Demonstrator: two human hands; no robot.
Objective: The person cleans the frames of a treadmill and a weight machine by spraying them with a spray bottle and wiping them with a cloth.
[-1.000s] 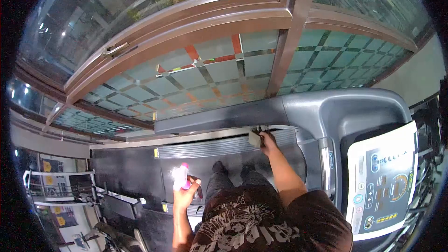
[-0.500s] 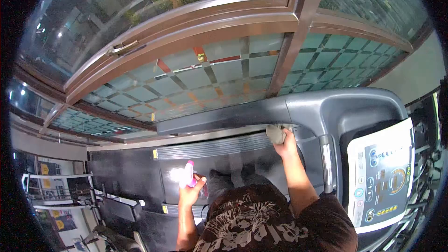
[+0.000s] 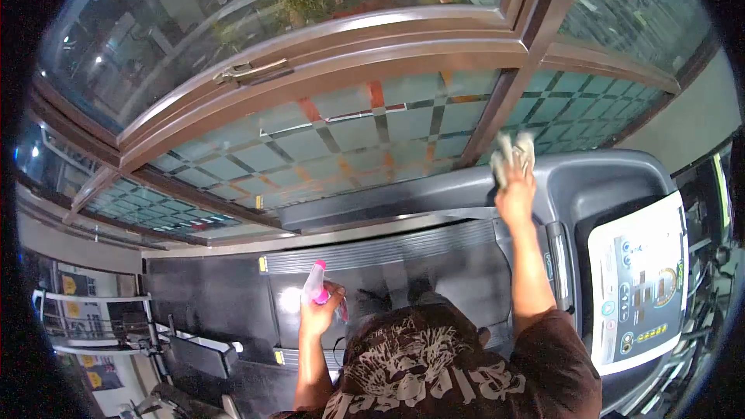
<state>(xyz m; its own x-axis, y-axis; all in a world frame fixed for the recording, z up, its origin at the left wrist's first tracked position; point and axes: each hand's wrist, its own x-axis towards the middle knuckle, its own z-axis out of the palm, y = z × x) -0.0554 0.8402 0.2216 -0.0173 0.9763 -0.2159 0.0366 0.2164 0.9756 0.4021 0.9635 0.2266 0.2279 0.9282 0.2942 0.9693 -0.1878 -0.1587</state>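
My left hand (image 3: 317,313) is wrapped round a spray bottle (image 3: 316,285) with a pink tip and collar, held over the treadmill's black belt (image 3: 458,275). Up at the treadmill's grey side rail (image 3: 434,190), near where it meets the console, my right hand (image 3: 516,198) grips a light grey cloth (image 3: 514,157). The cloth is blurred by motion and overlaps the rail's outer edge and the frosted window behind it.
A white treadmill console (image 3: 640,283) stands at the right, with a metal grip bar (image 3: 559,264) beside it. Brown-framed windows (image 3: 326,70) run along the far side. Gym equipment (image 3: 198,353) stands at the lower left.
My right hand has moved up and to the right with the cloth, from the rail's inner side to its outer edge. My left hand still holds the spray bottle in nearly the same place.
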